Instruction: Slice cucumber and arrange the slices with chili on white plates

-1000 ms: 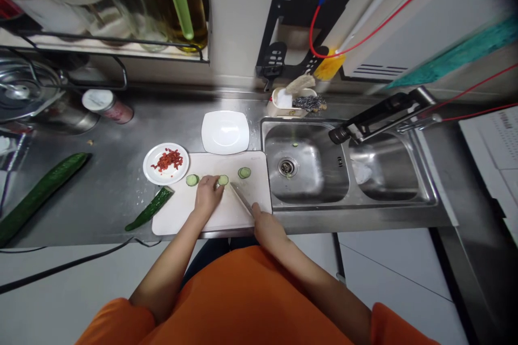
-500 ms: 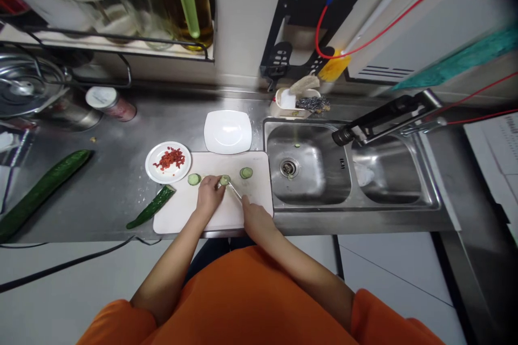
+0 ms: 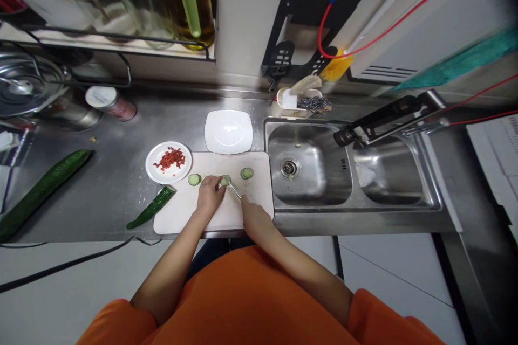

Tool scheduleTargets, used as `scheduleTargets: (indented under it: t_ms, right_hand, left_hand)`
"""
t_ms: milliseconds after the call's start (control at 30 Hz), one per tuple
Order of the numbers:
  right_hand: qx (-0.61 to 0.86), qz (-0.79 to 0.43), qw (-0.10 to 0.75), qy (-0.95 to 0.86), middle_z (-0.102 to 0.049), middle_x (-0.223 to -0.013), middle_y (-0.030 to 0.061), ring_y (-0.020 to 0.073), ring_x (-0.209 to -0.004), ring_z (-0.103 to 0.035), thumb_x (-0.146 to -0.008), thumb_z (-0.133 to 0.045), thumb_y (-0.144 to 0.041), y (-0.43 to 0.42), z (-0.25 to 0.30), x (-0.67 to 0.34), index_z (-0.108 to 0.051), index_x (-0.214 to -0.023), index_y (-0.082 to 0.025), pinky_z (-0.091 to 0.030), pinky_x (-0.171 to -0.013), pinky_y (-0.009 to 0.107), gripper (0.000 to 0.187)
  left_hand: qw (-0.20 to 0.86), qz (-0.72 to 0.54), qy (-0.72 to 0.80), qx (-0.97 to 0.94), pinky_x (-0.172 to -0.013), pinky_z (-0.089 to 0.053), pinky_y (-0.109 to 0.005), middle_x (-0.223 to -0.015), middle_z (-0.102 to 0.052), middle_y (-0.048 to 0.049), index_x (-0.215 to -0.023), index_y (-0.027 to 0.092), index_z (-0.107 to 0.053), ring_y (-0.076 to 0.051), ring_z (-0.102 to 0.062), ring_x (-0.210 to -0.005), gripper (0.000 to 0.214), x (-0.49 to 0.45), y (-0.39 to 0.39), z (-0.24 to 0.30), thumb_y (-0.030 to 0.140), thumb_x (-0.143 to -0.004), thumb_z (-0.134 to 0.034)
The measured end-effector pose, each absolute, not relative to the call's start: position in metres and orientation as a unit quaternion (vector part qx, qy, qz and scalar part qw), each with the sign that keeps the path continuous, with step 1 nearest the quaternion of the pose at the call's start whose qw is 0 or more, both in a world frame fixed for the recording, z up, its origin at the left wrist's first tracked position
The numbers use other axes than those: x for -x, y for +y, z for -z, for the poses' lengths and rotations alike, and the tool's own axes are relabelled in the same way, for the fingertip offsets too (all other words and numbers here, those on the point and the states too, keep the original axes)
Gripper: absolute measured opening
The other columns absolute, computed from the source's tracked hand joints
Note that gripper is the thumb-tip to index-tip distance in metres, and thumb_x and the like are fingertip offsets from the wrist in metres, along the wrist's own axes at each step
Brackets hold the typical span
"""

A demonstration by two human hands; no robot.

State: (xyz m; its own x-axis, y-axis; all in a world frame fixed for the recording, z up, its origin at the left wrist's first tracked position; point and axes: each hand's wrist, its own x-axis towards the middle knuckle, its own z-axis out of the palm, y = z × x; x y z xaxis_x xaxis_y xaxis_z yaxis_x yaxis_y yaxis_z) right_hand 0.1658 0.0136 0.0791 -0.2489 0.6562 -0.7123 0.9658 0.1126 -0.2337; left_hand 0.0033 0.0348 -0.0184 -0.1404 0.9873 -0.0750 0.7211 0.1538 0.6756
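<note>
A white cutting board (image 3: 182, 214) lies at the counter's front edge. My left hand (image 3: 209, 195) rests on it with curled fingers pinching a cucumber slice (image 3: 225, 179). My right hand (image 3: 253, 216) is closed round the handle of a knife (image 3: 234, 190), whose blade tip touches that slice. Two more slices lie on the board, one to the left (image 3: 195, 179) and one to the right (image 3: 246, 173). A cut cucumber piece (image 3: 150, 208) hangs off the board's left edge.
A round plate of chopped red chilli (image 3: 168, 161) and a square white plate (image 3: 229, 131) sit behind the board. A whole cucumber (image 3: 40, 192) lies far left. The steel sink (image 3: 309, 164) with a black tap (image 3: 380, 117) is right of the board.
My right hand has slid left along the board, bringing the knife blade up against the slice under my left fingers. The left hand has stayed in place.
</note>
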Motion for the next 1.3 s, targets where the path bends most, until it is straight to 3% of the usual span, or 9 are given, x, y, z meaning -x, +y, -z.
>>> scheduleTargets:
  t_ms: [500,633,833,1033,1300]
  right_hand:
    - [-0.568,0.360,0.239,0.701,-0.066,-0.098,0.0167,0.0245,-0.100,-0.061,-0.086,-0.030,-0.004,0.001,-0.082,-0.178,-0.034,-0.132,-0.011,-0.045,-0.077,0.031,0.047]
    - [-0.568,0.363,0.261,0.691,-0.066,-0.097,0.0156,0.0259,-0.099,-0.062,-0.084,-0.032,-0.002,-0.006,-0.079,-0.188,-0.033,-0.133,-0.011,-0.045,-0.075,0.032,0.051]
    - [-0.585,0.364,0.256,0.678,-0.066,-0.095,0.0136,0.0245,-0.098,-0.062,-0.083,-0.037,-0.004,-0.011,-0.079,-0.195,-0.034,-0.134,-0.014,-0.043,-0.074,0.029,0.051]
    - [-0.583,0.365,0.256,0.679,-0.066,-0.092,0.0118,0.0231,-0.092,-0.063,-0.083,-0.040,-0.006,-0.011,-0.078,-0.197,-0.037,-0.130,-0.015,-0.041,-0.070,0.027,0.048]
    - [-0.582,0.363,0.257,0.681,-0.066,-0.090,0.0106,0.0229,-0.090,-0.063,-0.081,-0.038,-0.003,-0.010,-0.077,-0.198,-0.039,-0.128,-0.015,-0.041,-0.068,0.027,0.048]
  left_hand:
    - [0.259,-0.243,0.721,-0.595,-0.081,-0.045,-0.034,-0.087,-0.064,-0.0075,-0.094,0.017,-0.064,-0.022,-0.057,-0.086,0.025,-0.004,0.040,0.014,0.021,-0.070,-0.058]
    - [0.284,-0.239,0.734,-0.569,-0.071,-0.044,-0.031,-0.078,-0.062,-0.0033,-0.089,0.019,-0.061,-0.018,-0.056,-0.074,0.021,-0.006,0.041,0.010,0.022,-0.068,-0.058]
    - [0.338,-0.244,0.746,-0.519,-0.063,-0.042,-0.025,-0.071,-0.063,0.0004,-0.080,0.020,-0.060,-0.013,-0.054,-0.062,0.014,0.003,0.039,-0.001,0.031,-0.076,-0.053]
    - [0.287,-0.251,0.807,-0.450,-0.070,-0.045,-0.026,-0.077,-0.068,-0.0013,-0.087,0.019,-0.063,-0.014,-0.060,-0.069,0.022,0.044,0.031,-0.010,0.036,-0.075,-0.055]
    - [0.182,-0.178,0.833,-0.491,-0.074,-0.044,-0.031,-0.080,-0.067,-0.0053,-0.092,0.019,-0.063,-0.019,-0.060,-0.072,0.022,0.069,0.025,-0.010,0.030,-0.079,-0.049]
